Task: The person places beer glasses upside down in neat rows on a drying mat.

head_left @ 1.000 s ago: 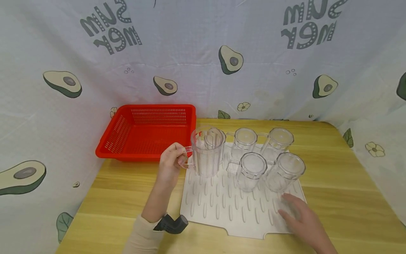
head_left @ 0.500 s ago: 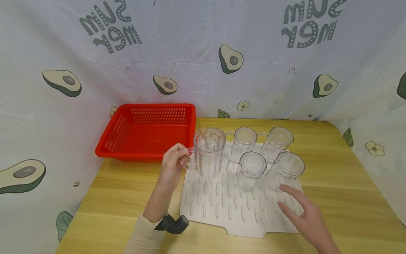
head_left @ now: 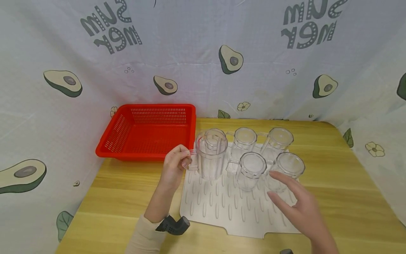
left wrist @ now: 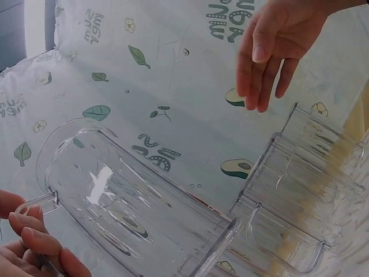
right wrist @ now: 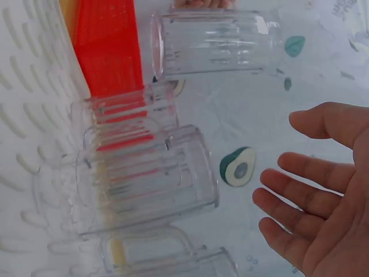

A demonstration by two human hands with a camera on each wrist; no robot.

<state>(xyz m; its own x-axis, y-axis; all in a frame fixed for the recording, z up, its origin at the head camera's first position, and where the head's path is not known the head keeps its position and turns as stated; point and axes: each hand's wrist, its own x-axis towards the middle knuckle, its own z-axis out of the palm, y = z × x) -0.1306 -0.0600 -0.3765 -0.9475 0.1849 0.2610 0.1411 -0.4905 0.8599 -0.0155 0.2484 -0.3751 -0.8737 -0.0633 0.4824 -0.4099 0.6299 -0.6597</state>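
My left hand [head_left: 174, 164] pinches the handle of a clear mug [head_left: 209, 165], which hangs over the left part of the white ribbed mat [head_left: 222, 208]. In the left wrist view the fingers [left wrist: 40, 239] curl round that handle. My right hand [head_left: 299, 208] reaches over the mat's right side, thumb and fingers spread apart, holding nothing. Beyond its fingertips, a front-right mug [head_left: 287, 165] stands upside down, and a second mug [head_left: 252, 165] is to its left. Behind them stand a back mug [head_left: 244, 141] and a back-right mug [head_left: 279, 139]. Another is partly hidden behind the held mug.
A red perforated basket [head_left: 161, 141] stands at the back left of the wooden table [head_left: 342, 183], beside the mat. A white cloth [head_left: 196, 91] printed with avocados hangs round the back and sides.
The held mug has shifted slightly right and toward me with my left hand. My right hand has moved up and left over the mat, its fingers spreading.
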